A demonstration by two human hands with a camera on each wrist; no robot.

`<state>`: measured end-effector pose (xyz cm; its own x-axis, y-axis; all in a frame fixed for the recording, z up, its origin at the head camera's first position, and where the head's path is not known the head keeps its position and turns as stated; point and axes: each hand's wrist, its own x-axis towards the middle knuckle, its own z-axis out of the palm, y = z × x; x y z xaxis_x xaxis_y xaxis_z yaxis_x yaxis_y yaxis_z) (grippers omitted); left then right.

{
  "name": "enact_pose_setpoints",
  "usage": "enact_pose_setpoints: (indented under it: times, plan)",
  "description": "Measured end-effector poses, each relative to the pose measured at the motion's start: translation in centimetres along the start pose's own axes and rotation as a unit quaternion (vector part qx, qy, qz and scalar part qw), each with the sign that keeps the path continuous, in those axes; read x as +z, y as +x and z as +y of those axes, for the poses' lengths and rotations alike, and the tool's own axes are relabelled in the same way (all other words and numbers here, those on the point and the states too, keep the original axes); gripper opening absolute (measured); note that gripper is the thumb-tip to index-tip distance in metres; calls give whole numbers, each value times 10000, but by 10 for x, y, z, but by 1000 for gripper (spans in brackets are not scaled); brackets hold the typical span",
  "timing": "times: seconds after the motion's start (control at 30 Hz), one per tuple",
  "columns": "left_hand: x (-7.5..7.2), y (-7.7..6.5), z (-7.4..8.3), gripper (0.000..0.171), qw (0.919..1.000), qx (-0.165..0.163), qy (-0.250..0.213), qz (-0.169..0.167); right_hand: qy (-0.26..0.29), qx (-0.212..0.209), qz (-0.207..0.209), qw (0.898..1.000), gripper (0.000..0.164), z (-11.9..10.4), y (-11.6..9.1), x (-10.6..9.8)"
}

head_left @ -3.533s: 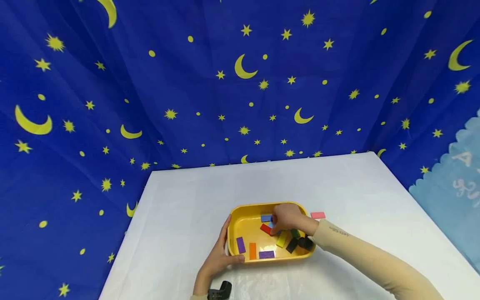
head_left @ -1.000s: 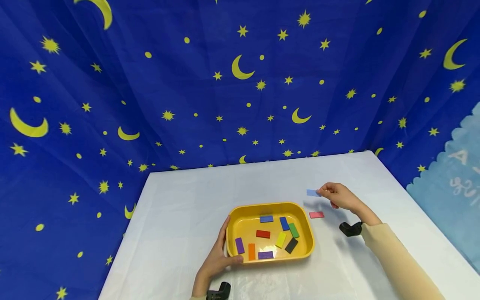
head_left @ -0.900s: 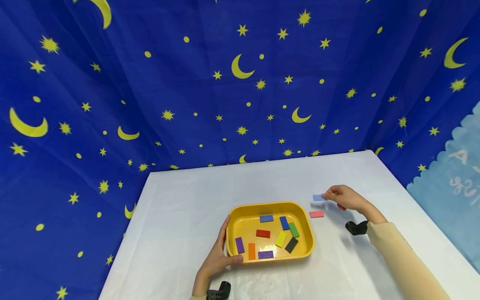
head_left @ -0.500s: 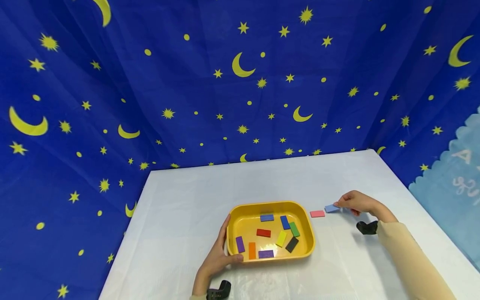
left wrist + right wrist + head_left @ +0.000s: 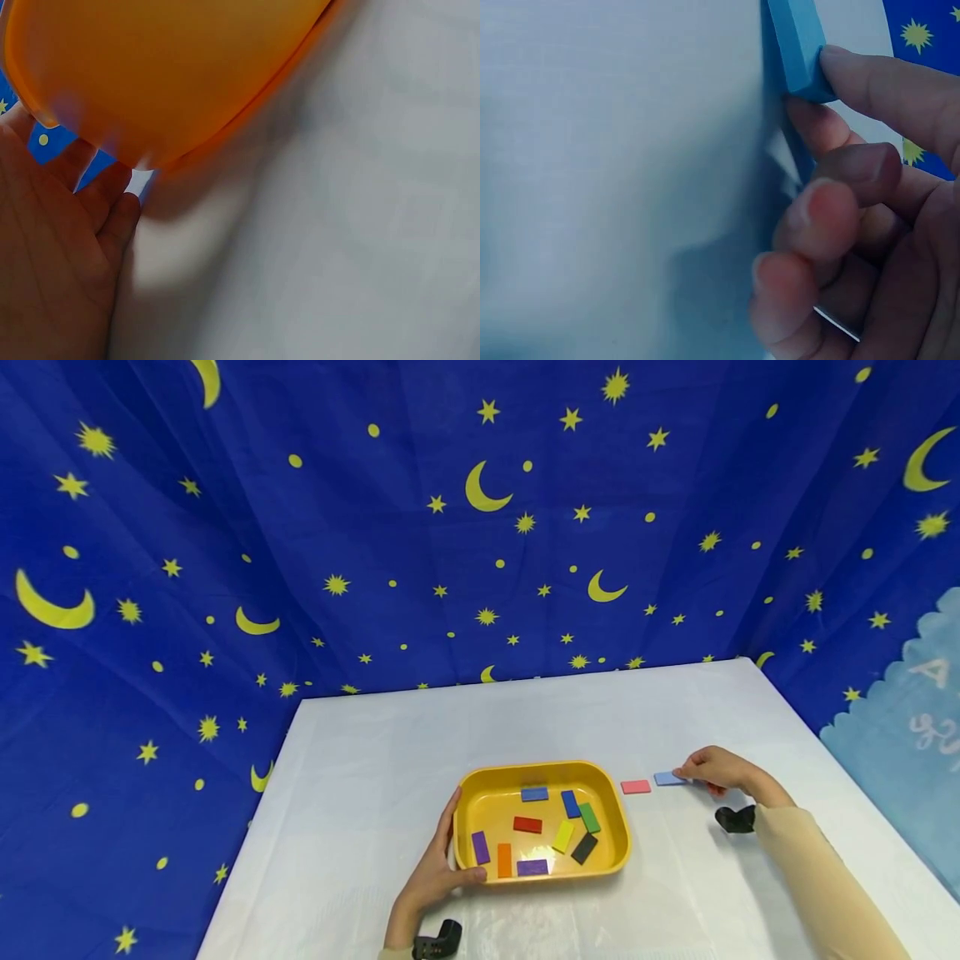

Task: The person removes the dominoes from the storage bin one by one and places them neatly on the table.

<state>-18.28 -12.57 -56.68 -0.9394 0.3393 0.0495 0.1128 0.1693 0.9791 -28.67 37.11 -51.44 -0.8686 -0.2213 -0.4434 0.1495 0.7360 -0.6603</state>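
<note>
In the head view my right hand (image 5: 723, 768) pinches the right end of a light blue rectangular block (image 5: 667, 778), which lies on or just over the white table. The right wrist view shows the thumb and a finger on the end of this block (image 5: 799, 52), the other fingers curled below. Just left of it lies a pink block (image 5: 635, 787), a small gap between them. My left hand (image 5: 435, 870) grips the left end of a yellow tray (image 5: 540, 878), thumb at the near rim, fingers along the side. Fingertips touch the tray's wall (image 5: 172, 90) in the left wrist view.
Several blocks lie scattered in the tray, among them a red block (image 5: 527, 825), an orange block (image 5: 504, 860), a green block (image 5: 588, 817) and a black block (image 5: 584, 848). A blue curtain (image 5: 390, 527) with yellow moons and stars stands behind the white table (image 5: 375, 760).
My right hand took the light blue block out of the tray, carried it right, then lowered it beside the pink block. My left hand has stayed on the tray.
</note>
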Motion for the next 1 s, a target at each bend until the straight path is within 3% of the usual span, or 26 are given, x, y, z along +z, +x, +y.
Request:
enact_pose_setpoints:
  times: [0.4, 0.73, 0.87, 1.0]
  plan:
    - [0, 0, 1, 117, 9998, 155, -110, -23, 59, 218, -65, 9997, 24, -6, -1, 3]
    - [0, 1, -1, 115, 9999, 57, -144, -25, 249, -45, 145, 9996, 22, -3, -6, 9]
    - [1, 2, -3, 115, 9999, 53, -145, -43, 89, 90, 238, 9996, 26, -3, -6, 8]
    - [0, 1, -3, 116, 9999, 92, -141, -15, -462, 25, 583, 9972, 33, -18, -6, 7]
